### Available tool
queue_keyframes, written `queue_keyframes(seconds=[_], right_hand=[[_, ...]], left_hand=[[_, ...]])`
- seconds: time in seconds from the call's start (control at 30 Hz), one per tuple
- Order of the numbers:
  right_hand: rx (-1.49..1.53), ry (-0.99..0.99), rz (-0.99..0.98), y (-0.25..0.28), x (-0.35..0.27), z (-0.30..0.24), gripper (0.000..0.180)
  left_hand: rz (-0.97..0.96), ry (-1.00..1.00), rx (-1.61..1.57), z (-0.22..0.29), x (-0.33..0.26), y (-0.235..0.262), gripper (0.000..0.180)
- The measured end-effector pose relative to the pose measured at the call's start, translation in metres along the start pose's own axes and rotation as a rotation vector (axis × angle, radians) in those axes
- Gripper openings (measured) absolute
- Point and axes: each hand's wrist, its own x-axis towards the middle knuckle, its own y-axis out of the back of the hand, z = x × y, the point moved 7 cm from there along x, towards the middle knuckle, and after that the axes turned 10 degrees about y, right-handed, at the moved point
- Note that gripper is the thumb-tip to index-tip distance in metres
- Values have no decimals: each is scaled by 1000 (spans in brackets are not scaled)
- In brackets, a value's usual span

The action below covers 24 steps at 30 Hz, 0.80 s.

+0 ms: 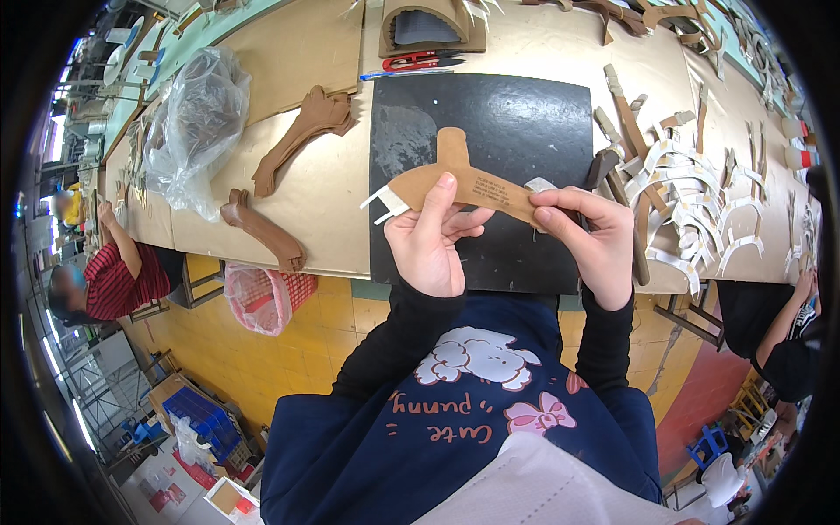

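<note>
Over a black mat (525, 109) I hold up a tan, leather-like strap piece (490, 185), curved, with a rounded tab and small dark print on its face. My left hand (429, 249) pinches it near its left end, thumb on top. White strips stick out past that end. My right hand (599, 241) grips the other end between thumb and fingers. A bit of white shows behind the piece beside the right fingertips. Left of the mat lie two stacks of brown strap pieces, an upper stack (302, 140) and a lower stack (265, 231).
Red-handled snips (416, 61) and a blue pen (398, 75) lie beyond the mat, near an arched block (429, 31). White-edged straps (691, 197) spread at right. A clear plastic bag (197, 122) sits left. Below the table edge stands a lined pink basket (293, 293). People sit on both sides.
</note>
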Motion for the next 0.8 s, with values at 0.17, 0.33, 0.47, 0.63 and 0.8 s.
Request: queue_keyframes(seconds=[0.17,0.33,0.47,0.63,0.8], right_hand=[[-37,41,-14,1,0,-4,16],[-193,213,-24,0,1,-16,14],[-301,372,-36,-3,2,-26,16],[-317,375,-32,-1,-2,-25,15],[-318,458,-19,-2,-2,-27,19]], left_hand=[[-19,-17,-18,0,-1,0,24],[-25,-44,-12,0,-1,1,24],[-56,-68,-52,1,-1,1,22],[-110,-89,-76,2,-4,-1,21],[-250,-201,-37,6,-10,-11,20]])
